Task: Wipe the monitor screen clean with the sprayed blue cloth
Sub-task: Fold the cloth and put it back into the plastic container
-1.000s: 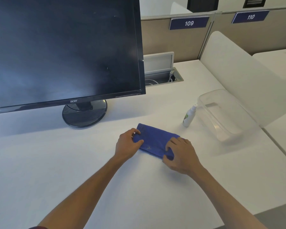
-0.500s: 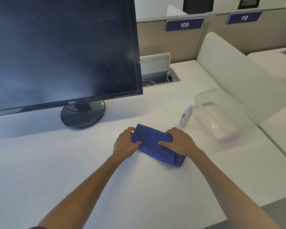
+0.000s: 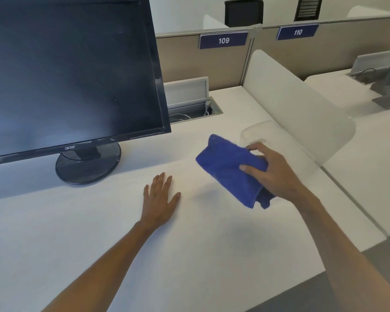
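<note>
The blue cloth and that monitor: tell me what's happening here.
A person grips the folded blue cloth in the right hand, raised off the white desk. The left hand rests flat on the desk. The monitor stands to the left; the cloth is not yet touching its dark screen.

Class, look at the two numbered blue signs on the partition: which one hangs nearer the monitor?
The sign reading 109; it hangs just right of the monitor, while sign 110 is further right.

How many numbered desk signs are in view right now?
2. Sign 109 hangs on the partition behind the monitor; sign 110 is on the next partition to its right. Others may lie outside the frame.
</note>
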A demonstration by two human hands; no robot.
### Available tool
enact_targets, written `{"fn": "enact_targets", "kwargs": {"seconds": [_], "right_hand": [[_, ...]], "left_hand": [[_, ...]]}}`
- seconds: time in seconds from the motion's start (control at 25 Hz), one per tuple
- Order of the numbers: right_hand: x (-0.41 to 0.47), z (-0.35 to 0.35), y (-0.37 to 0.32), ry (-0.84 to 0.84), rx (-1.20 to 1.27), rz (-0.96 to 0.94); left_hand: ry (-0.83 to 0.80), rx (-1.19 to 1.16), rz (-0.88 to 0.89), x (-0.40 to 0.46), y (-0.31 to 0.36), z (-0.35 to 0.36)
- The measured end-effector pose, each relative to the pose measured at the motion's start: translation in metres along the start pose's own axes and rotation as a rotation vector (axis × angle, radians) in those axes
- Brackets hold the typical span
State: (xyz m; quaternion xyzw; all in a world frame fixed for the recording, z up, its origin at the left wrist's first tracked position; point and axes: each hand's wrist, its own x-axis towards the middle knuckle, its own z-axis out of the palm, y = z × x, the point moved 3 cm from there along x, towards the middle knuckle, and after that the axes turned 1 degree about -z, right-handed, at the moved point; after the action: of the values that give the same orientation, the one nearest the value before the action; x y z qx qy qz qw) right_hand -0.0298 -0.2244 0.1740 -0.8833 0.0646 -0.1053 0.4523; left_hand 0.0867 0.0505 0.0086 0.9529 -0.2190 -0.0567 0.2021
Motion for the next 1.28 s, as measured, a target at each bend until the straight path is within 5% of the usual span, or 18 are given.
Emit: {"fn": "enact_targets", "kwargs": {"seconds": [0.2,0.36,0.44,0.64,0.76,1.0,1.28], "right_hand": [[0.035,-0.088,0.02,0.34,-0.404,-0.013],[0.078,-0.097,0.067,0.193,-0.772,0.186],[0.093,-0.087,0.087,0.11,-0.697,0.231],[0.109,-0.079,0.13,0.108,0.038,0.41],[0.103,-0.079,0.164,-0.019,-0.089,0.613],[0.111,-0.077,0.171,-0.094,-0.524,0.632],[0.133,-0.053,0.17,-0.076,-0.281,0.637]], "left_hand": [[0.017,0.158,0.031,0.001,0.014,0.014],[0.027,0.178,0.028,0.001,0.013,0.014],[0.028,0.171,0.02,0.001,0.014,0.013],[0.022,0.171,0.008,0.001,0.017,0.01],[0.028,0.168,0.009,0.001,0.018,0.01],[0.041,0.146,0.009,0.0,0.018,0.01],[0.047,0.148,0.011,0.0,0.019,0.01]]}}
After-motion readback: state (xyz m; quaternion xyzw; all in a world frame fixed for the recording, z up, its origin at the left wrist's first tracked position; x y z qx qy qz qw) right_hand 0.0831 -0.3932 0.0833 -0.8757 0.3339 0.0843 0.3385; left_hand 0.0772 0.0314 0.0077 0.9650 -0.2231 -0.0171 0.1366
